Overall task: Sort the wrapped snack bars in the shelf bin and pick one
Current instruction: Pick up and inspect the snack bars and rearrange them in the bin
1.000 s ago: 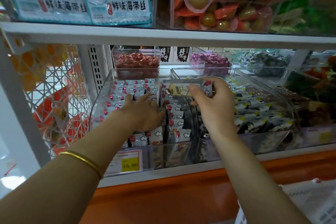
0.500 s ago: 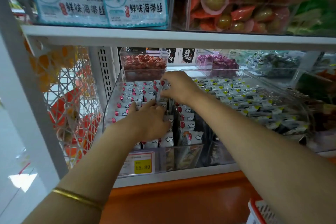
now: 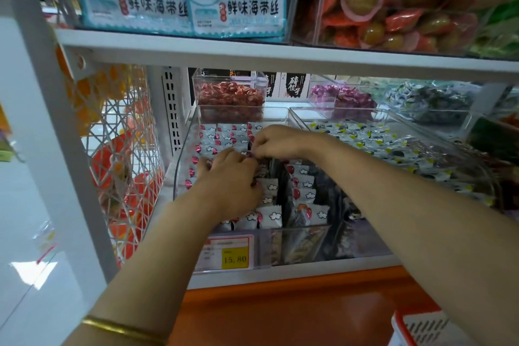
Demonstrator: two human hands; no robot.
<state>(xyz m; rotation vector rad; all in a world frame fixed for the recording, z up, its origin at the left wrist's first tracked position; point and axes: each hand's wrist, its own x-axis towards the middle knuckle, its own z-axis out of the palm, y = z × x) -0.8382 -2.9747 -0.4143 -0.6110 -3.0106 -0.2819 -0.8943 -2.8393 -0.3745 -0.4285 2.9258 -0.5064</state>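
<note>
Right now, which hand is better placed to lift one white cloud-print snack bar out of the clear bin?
Probably the right hand: its fingertips pinch among the white cloud-print snack bars, while the left hand lies flat over the rows, steadying them.

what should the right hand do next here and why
Probably close the right hand on one wrapped bar and lift it clear. Its fingertips already pinch at the white cloud-print bars in the clear bin, while the left hand presses the neighbouring rows flat. Whether it grips one already is unclear.

Two hands [image 3: 233,177], one price tag [image 3: 227,253]
</note>
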